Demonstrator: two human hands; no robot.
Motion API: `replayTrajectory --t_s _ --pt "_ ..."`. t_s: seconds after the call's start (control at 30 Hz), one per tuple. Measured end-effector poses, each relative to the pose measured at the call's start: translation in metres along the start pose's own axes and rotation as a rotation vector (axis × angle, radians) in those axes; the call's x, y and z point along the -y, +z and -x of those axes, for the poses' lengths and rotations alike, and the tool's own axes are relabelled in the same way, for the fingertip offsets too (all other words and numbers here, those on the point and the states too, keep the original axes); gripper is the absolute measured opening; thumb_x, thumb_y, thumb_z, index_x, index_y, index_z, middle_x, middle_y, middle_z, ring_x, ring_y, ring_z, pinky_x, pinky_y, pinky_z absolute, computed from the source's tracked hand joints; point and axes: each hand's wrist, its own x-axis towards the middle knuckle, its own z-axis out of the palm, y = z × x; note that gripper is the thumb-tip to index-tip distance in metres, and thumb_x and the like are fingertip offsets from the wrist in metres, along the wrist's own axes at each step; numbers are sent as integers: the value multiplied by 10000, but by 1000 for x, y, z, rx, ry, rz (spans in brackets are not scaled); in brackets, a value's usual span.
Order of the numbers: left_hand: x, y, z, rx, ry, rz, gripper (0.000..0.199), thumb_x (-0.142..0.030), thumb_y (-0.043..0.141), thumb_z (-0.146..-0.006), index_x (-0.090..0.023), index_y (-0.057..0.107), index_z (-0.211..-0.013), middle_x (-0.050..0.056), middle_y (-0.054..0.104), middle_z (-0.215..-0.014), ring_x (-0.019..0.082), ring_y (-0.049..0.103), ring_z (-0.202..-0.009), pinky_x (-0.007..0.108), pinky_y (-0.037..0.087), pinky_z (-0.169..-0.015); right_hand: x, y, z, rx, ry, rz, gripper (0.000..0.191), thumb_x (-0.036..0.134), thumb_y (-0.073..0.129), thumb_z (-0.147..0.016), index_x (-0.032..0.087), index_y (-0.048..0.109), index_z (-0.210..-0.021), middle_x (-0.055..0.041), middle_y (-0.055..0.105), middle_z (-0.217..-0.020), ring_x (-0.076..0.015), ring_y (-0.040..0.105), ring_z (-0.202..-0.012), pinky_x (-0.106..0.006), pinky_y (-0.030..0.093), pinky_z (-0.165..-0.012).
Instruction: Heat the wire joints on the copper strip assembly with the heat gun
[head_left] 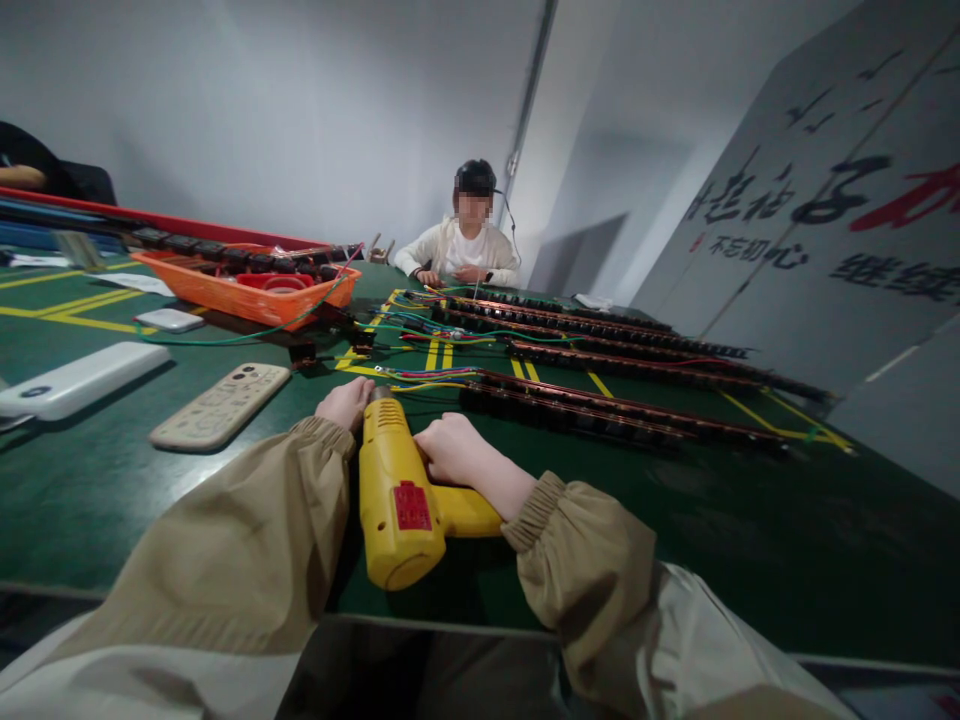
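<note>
A yellow heat gun with a red label lies on the green table between my forearms, nozzle pointing away from me. My left hand is just left of the nozzle, fingers curled and partly hidden behind it. On the other side, my right hand is closed beside the gun's body, its wrist over the handle; what its fingers hold, if anything, is hidden. Just beyond both hands run blue, yellow and red wires, coming from the nearest long black strip with copper-coloured bars.
Several more black strips with wires lie farther back. An orange basket of black parts stands at the left. Nearer are a phone in a beige case and a white power bank. A co-worker sits across the table.
</note>
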Motion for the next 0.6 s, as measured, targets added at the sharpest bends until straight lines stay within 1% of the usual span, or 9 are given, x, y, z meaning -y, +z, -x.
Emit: replayTrajectory --t_s 0.13,0.3,0.6 --pt "2 1 -2 -3 3 7 399 -436 208 -929 -215 540 -933 71 626 -971 183 570 -862 238 368 -649 1 1 -2 -14 -10 6 209 220 517 -741 158 672 -866 -111 703 -887 -256 656 -845 -333 445 -753" --pt "5 3 -5 -13 18 13 385 -426 217 -930 -215 539 -920 72 627 -996 181 570 -894 232 371 -664 0 2 -3 -8 0 -10 196 208 511 -757 167 672 -862 -106 703 -903 -236 651 -871 -315 434 -776" --pt "5 3 -2 -18 55 28 374 -413 214 -930 -214 529 -902 60 626 -964 163 569 -871 222 370 -660 -2 5 5 -56 -7 -51 205 249 505 -772 187 660 -891 -81 705 -886 -226 653 -827 -309 419 -732"
